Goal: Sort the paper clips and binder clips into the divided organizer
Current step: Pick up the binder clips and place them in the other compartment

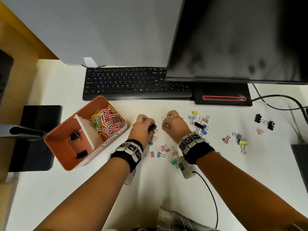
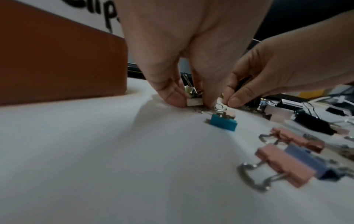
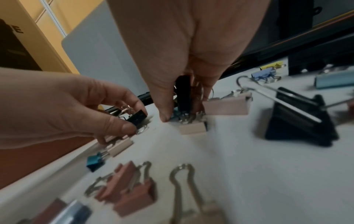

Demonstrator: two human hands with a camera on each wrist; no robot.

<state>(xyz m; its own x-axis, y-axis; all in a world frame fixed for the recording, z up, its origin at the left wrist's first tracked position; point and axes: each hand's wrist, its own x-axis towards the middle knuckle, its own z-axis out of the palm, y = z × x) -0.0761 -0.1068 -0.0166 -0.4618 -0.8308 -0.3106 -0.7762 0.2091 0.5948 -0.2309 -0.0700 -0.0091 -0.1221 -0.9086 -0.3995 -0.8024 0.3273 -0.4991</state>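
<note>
My left hand (image 1: 143, 125) pinches a small black binder clip (image 1: 152, 127) between thumb and curled fingers, low over the white desk (image 1: 100, 189). My right hand (image 1: 174, 125), just beside it, is bunched with fingertips pressed down into a small cluster of clips, closing on a yellow-green binder clip (image 1: 169, 116) and others I cannot separate; the right wrist view shows a black clip (image 3: 184, 94) upright between those fingers, and a beige one (image 3: 193, 128) just below them.

To the left of my left hand stands the divided organizer (image 1: 55, 147), a pink box with a white partition: the far compartment holds a heap of coloured paper clips (image 1: 106, 123), the near one two black binder clips (image 1: 74, 135).

Below both wrists lie loose pink, blue and teal binder clips (image 1: 160, 151). More are scattered to the right of my right hand, among them a yellow one (image 1: 243, 143) and a black pair (image 1: 265, 121) well apart.

Beyond my hands sit a black keyboard (image 1: 133, 82) and a monitor (image 1: 236, 39).
</note>
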